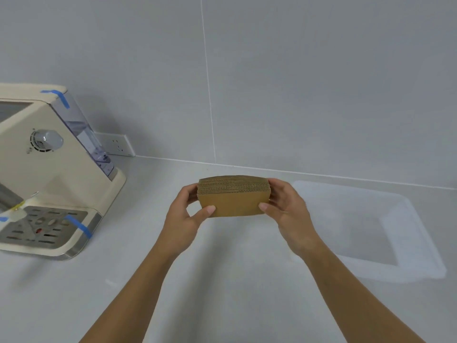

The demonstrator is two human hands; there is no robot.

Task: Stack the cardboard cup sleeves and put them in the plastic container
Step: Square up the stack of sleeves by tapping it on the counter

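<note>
A stack of several flat brown cardboard cup sleeves (233, 196) is held above the white counter, its corrugated edges facing up. My left hand (184, 219) grips the stack's left end with the thumb on the front face. My right hand (288, 214) grips the right end the same way. A clear plastic container (418, 243) sits on the counter to the right of my hands, with nothing visible inside it.
A cream coffee machine (49, 169) with blue tape strips and a metal drip tray stands at the left. A wall socket (118, 144) is behind it. The grey tiled wall (272, 82) rises at the back of the counter (222, 280).
</note>
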